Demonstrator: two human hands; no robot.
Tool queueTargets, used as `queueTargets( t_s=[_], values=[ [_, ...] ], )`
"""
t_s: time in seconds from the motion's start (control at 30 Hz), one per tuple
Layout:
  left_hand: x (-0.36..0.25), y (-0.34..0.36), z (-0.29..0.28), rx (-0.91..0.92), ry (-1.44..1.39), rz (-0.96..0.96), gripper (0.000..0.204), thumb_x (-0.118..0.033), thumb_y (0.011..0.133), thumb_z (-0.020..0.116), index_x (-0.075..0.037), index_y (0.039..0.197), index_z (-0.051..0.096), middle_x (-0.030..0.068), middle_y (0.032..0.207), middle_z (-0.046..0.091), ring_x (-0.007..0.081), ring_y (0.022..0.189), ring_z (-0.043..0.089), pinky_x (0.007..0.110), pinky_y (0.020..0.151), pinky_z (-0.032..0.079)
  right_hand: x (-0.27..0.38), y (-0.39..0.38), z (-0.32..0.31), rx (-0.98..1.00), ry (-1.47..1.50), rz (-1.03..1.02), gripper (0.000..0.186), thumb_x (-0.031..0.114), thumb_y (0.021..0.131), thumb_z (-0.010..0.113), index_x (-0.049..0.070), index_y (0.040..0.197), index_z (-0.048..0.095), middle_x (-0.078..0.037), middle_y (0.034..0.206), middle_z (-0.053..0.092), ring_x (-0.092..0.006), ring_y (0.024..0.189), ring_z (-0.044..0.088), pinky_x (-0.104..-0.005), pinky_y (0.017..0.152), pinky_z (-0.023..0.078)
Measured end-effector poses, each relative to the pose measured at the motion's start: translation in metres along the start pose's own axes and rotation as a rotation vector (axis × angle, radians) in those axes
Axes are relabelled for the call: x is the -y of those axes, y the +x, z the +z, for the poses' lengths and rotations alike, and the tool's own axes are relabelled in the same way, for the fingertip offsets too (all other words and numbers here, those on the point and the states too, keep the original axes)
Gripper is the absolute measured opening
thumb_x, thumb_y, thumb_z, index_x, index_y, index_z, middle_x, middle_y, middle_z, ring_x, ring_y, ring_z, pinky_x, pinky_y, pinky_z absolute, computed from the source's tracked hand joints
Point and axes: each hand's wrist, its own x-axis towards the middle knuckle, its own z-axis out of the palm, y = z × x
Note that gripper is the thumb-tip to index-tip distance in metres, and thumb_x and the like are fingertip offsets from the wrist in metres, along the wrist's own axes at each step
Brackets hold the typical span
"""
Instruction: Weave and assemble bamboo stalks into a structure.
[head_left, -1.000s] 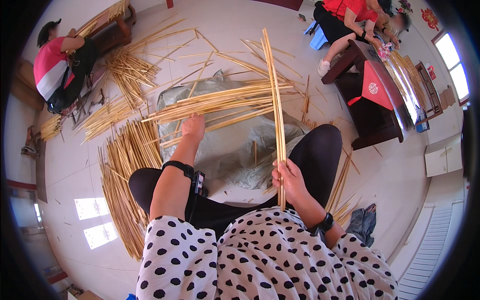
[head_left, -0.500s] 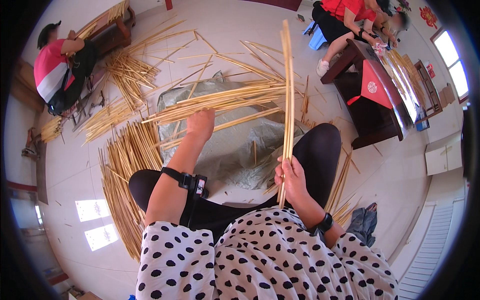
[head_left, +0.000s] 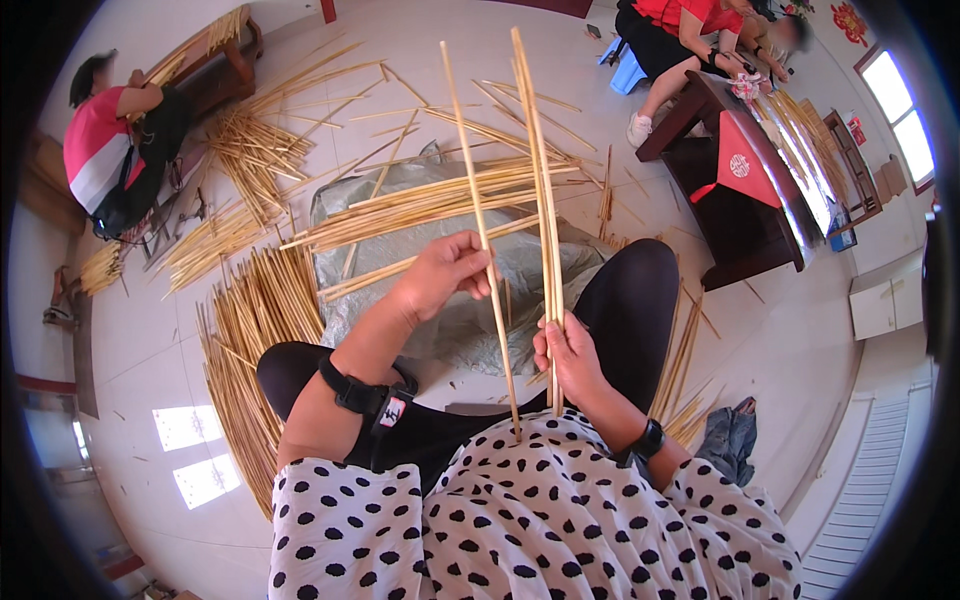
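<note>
My left hand (head_left: 450,270) pinches a single long pale stick (head_left: 465,140), held upright with its lower end near my polka-dot top. My right hand (head_left: 565,355) grips a few similar sticks (head_left: 535,130), also upright, a little to the right. Behind both hands, a loose row of sticks (head_left: 390,218) lies crosswise on a crumpled grey plastic sheet (head_left: 370,305), which covers something low between my bent legs. A dense pile of sticks (head_left: 255,330) lies beside my left leg, and more (head_left: 675,370) lie by my right leg.
A person in a pink top (head_left: 110,140) sits far left by a wooden bench (head_left: 195,55) among scattered sticks. At upper right, two people (head_left: 680,25) work at a dark wooden table (head_left: 730,245) with a red cloth; a blue stool (head_left: 625,70) stands behind them. Dark crumpled cloth (head_left: 725,440) lies right.
My left hand has left the crosswise sticks and moved toward me and right, now with one stick upright in it. My right hand's sticks have tilted back slightly leftward.
</note>
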Motion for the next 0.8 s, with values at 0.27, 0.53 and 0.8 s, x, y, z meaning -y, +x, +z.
queueTargets(
  t_s=[0.27, 0.53, 0.8],
  values=[
    [-0.002, 0.001, -0.001, -0.049, -0.059, 0.155, 0.014, -0.018, 0.094, 0.052, -0.005, 0.089, 0.053, 0.0046, 0.081, 0.062, 0.0094, 0.065, 0.059, 0.022, 0.061, 0.049, -0.009, 0.005, 0.008, 0.049, -0.062, 0.021, 0.017, 0.019, 0.099, 0.037, 0.004, 0.095, 0.045, -0.006, 0.082, 0.060, -0.0121, 0.071, 0.060, -0.0250, 0.058, 0.049],
    [0.004, -0.002, 0.005, 0.105, 0.100, -0.020, 0.013, -0.016, 0.091, 0.056, -0.004, 0.095, 0.055, 0.0043, 0.082, 0.063, 0.0099, 0.067, 0.060, 0.022, 0.061, 0.050, -0.011, 0.006, 0.010, 0.148, -0.088, 0.091, 0.020, 0.021, 0.100, 0.032, 0.004, 0.103, 0.042, -0.010, 0.091, 0.062, -0.0145, 0.080, 0.062, -0.0276, 0.067, 0.051],
    [0.012, -0.001, 0.012, 0.206, 0.190, -0.097, 0.015, -0.016, 0.090, 0.056, -0.001, 0.093, 0.057, 0.0051, 0.079, 0.063, 0.0105, 0.066, 0.060, 0.022, 0.059, 0.050, -0.010, 0.002, 0.014, 0.168, 0.043, 0.114, 0.018, 0.017, 0.099, 0.032, 0.003, 0.104, 0.042, -0.011, 0.087, 0.062, -0.0169, 0.074, 0.064, -0.0273, 0.063, 0.051]
  ],
)
